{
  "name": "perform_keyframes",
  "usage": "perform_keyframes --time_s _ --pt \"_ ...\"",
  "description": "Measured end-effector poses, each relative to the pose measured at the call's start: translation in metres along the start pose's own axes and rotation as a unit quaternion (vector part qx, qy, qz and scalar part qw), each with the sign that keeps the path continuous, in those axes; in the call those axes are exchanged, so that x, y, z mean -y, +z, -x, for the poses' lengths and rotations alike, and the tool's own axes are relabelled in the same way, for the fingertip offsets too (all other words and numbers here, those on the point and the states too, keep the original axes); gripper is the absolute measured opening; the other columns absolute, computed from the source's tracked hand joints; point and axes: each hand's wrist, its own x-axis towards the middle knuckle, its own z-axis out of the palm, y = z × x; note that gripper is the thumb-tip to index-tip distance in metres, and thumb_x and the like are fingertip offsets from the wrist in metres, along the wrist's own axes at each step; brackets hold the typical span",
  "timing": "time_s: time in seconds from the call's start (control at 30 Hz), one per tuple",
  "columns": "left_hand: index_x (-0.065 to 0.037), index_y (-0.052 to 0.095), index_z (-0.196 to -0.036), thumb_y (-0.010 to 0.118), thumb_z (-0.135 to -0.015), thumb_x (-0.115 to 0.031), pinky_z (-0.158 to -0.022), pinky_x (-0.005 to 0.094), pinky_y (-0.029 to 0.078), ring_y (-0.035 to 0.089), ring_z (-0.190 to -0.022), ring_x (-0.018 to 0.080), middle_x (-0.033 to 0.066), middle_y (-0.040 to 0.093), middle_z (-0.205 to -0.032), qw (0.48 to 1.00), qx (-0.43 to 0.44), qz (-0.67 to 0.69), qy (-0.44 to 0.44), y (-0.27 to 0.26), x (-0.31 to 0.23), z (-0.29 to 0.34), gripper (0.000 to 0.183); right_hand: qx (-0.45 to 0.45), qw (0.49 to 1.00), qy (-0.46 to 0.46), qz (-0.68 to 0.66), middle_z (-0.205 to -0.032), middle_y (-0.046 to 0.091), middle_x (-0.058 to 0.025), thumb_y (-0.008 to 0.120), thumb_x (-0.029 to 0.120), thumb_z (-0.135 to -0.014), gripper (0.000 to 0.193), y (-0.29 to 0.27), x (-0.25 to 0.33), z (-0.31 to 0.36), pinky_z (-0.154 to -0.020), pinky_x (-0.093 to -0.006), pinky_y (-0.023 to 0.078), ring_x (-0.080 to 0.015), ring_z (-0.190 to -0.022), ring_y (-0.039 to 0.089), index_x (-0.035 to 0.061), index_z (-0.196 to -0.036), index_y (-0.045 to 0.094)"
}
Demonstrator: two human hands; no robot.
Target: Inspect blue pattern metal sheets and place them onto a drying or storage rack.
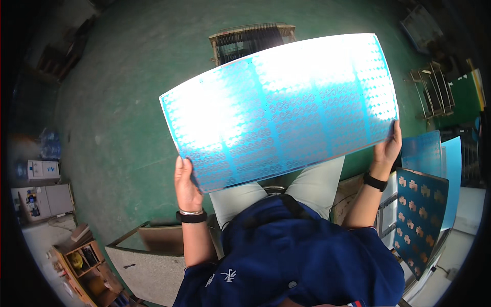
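Note:
A large blue patterned panel (281, 110) with a shiny, light-reflecting face is held up in front of me, tilted with its right end higher. My left hand (185, 185) grips its lower left corner, thumb on the front face. My right hand (387, 148) grips its lower right corner. Both wrists carry black bands. My lap in light trousers (312, 187) lies under the panel.
More blue patterned panels (422, 215) stand in a rack at my right. A slotted metal rack (250, 41) stands on the green floor beyond the panel. Another wire rack (434, 92) is at far right. A wooden shelf unit (84, 266) and a board (148, 266) lie at lower left.

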Motion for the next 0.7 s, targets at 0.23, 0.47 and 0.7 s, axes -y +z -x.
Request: perform_keyframes --time_s 0.23,0.47,0.7 --pt "0.0 0.057 -0.107 0.049 -0.094 -0.019 -0.076 0.0249 0.047 0.058 -0.084 0.0102 0.0044 0.063 -0.097 0.987 -0.077 -0.135 0.049 -0.025 -0.012 -0.009 0.024 0.044 0.981 0.05 0.185 -0.125 0.049 -0.0231 0.039 0.02 -0.095 0.047 0.002 0.026 0.017 -0.093 -0.0347 0.044 -0.0248 -0.11 0.052 -0.0072 -0.132 0.034" --pt "-0.001 0.06 -0.103 0.05 -0.093 -0.018 -0.071 0.0215 0.046 0.057 -0.079 0.0075 0.0017 0.064 -0.092 0.962 -0.111 -0.236 0.079 -0.053 -0.021 -0.015 0.022 0.084 0.942 0.079 0.314 -0.105 0.062 -0.0112 0.049 0.021 -0.093 0.038 0.013 0.01 0.016 -0.079 -0.0255 0.047 -0.0141 -0.091 0.06 -0.0057 -0.119 0.052" --pt "0.0 0.06 -0.104 0.049 -0.094 -0.018 -0.075 0.0236 0.044 0.055 -0.082 0.008 0.0009 0.062 -0.093 0.955 -0.104 -0.268 0.067 -0.072 -0.027 -0.016 0.023 0.103 0.937 0.079 0.325 -0.099 0.064 -0.0091 0.051 0.021 -0.092 0.035 0.027 -0.001 0.016 -0.076 -0.0238 0.048 -0.0114 -0.085 0.06 -0.0055 -0.116 0.055"
